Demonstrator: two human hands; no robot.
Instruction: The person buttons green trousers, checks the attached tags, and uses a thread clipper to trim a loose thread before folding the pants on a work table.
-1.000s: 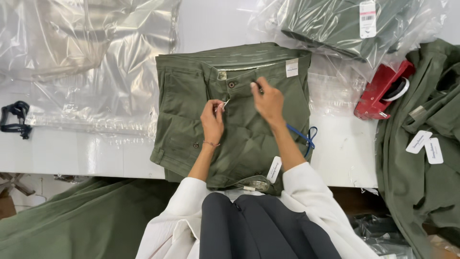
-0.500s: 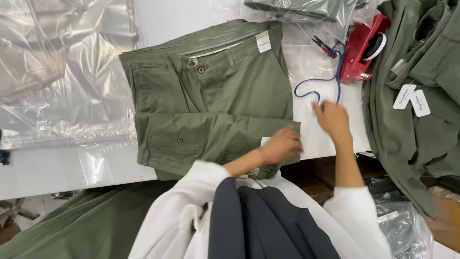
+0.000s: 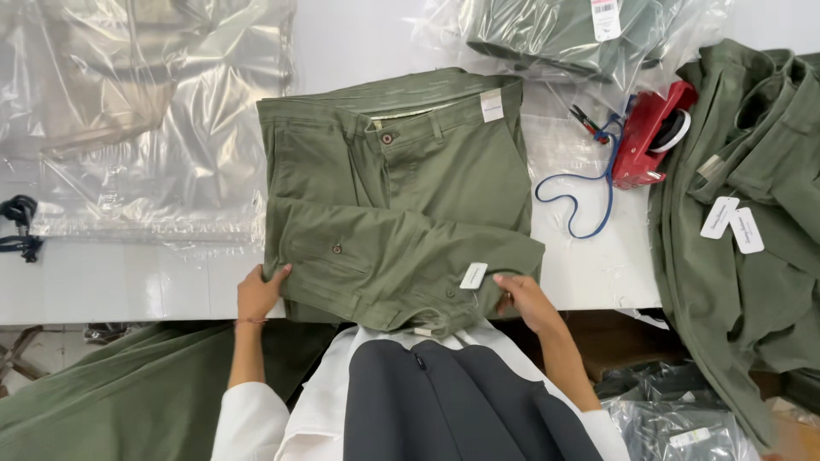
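Folded olive-green cotton trousers (image 3: 397,201): flat on white table (image 3: 128,277), waistband away, legs folded back toward near edge, probably to keep a compact shape.
Left hand (image 3: 259,293): fingers curled over lower left corner of the fold, thumb below, gripping the cloth.
Right hand (image 3: 527,300): half closed on lower right edge, just beside white paper tag (image 3: 472,276).
Clear plastic bags (image 3: 145,119): spread at left, near.
Red tape dispenser (image 3: 651,132): at right, apart.
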